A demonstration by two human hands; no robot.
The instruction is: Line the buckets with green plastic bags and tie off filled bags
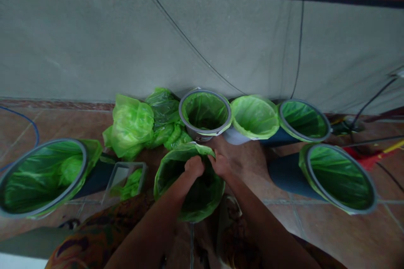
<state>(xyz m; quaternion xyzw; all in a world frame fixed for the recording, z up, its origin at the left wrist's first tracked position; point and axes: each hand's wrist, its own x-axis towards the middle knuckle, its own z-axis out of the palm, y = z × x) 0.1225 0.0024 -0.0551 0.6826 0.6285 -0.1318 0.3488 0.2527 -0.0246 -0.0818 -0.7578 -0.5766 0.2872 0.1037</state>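
A bin lined with a green bag [189, 214] stands between the person's legs, its liner folded over the rim. My left hand [195, 166] is closed at the inner far side of this bin, its fingertips hidden, so what it holds is unclear. Just to the right, my right hand [220, 164] pinches the liner's edge at the far right of the rim. No grey ring sits on this bin, unlike the lined bin [205, 133] directly behind it.
Lined bins stand at the far left [85, 155], back middle [238, 135], back right [274, 138] and right [284, 176]. Green bags [132, 124] lie against the wall [126, 42]. A small tray [143, 176] holds green plastic. Red and yellow items [369, 159] lie right.
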